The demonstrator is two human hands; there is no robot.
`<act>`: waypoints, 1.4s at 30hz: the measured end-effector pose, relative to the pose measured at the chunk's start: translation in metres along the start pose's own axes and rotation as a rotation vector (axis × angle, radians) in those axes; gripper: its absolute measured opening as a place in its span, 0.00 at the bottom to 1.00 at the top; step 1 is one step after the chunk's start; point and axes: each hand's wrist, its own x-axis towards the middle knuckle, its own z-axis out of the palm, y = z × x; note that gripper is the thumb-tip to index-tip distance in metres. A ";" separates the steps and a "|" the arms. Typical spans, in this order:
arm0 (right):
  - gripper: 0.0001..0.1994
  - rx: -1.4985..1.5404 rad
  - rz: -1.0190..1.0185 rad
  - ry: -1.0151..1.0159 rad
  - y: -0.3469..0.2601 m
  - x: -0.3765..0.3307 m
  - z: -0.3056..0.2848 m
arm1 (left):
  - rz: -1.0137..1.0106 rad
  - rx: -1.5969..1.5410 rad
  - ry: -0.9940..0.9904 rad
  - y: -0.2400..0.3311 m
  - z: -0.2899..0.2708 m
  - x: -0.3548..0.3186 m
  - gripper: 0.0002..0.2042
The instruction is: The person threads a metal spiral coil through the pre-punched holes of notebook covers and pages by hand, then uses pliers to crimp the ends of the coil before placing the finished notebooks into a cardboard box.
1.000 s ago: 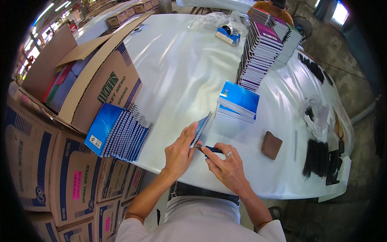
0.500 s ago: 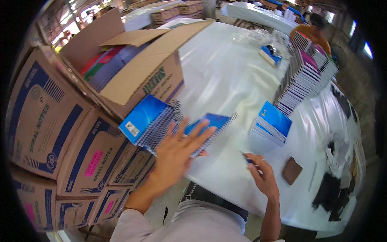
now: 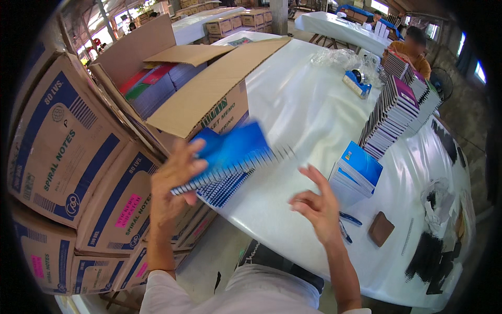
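While the left hand (image 3: pixel 172 175) was clamped on one end of a blue spiral notebook (image 3: pixel 238 152) over the coiled pile (image 3: pixel 226 191), contact unclear, the right hand (image 3: pixel 318 206) looked empty, fingers apart, pliers (image 3: pixel 351 219) just beside. Pile was coiled; blue stack (image 3: pixel 360 166) showed no coil I could make out. Carton (image 3: pixel 222 107) crowded left; room lay mid-table (image 3: pixel 293 112), near edge by the pile.

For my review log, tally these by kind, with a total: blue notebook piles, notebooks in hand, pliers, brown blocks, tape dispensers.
Blue notebook piles: 2
Notebook in the left hand: 1
Pliers: 1
Brown block: 1
Blue tape dispenser: 1
Total: 6, counting each pile as one
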 end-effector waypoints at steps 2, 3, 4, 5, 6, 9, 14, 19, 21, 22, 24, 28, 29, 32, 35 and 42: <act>0.29 0.473 0.045 -0.099 -0.011 0.025 0.035 | 0.066 -0.387 -0.088 0.003 0.017 0.006 0.29; 0.29 0.569 0.044 -0.162 -0.009 0.035 0.043 | -0.018 -0.346 -0.101 0.004 0.018 0.007 0.29; 0.28 0.659 0.040 -0.217 -0.004 0.047 0.048 | -0.099 -0.316 -0.116 0.003 0.022 0.007 0.29; 0.23 0.582 -0.329 -0.319 0.001 0.059 0.059 | -0.187 -0.274 -0.129 0.004 0.022 0.005 0.29; 0.22 0.333 -0.463 -0.206 -0.002 0.062 0.066 | -0.281 -0.216 -0.016 0.003 0.015 0.000 0.29; 0.18 -0.395 -0.931 0.082 -0.022 0.070 0.089 | -0.440 -0.126 0.276 0.005 -0.011 -0.018 0.28; 0.16 -0.667 -0.904 -0.181 0.001 0.075 0.135 | -0.327 0.254 0.144 0.012 -0.028 -0.026 0.27; 0.12 -0.751 -0.779 -0.132 0.004 0.048 0.085 | -0.424 0.691 -0.184 0.007 -0.008 -0.044 0.25; 0.11 -0.781 -0.641 0.080 0.010 0.041 0.031 | -0.430 0.687 -0.200 0.008 -0.009 -0.044 0.25; 0.09 -0.592 -0.513 0.213 0.004 0.038 0.009 | -0.431 0.683 -0.205 0.008 -0.010 -0.045 0.25; 0.08 -0.915 -0.448 0.532 -0.003 0.035 -0.063 | -0.398 0.746 -0.240 0.008 -0.005 -0.039 0.26; 0.20 -1.224 0.128 0.969 0.014 0.033 -0.172 | -0.268 0.774 -0.075 0.026 0.009 -0.030 0.25; 0.22 -1.140 0.215 0.917 0.017 0.030 -0.187 | -0.227 0.677 -0.041 0.031 0.015 -0.029 0.23; 0.24 -0.873 0.387 0.766 0.017 0.036 -0.202 | -0.113 0.467 -0.027 0.042 0.045 -0.024 0.21; 0.21 -0.668 0.374 0.731 0.013 0.034 -0.216 | -0.094 0.325 -0.130 0.052 0.077 -0.015 0.20; 0.17 -0.506 0.348 0.703 0.004 0.028 -0.215 | -0.061 0.026 -0.259 0.044 0.150 -0.001 0.21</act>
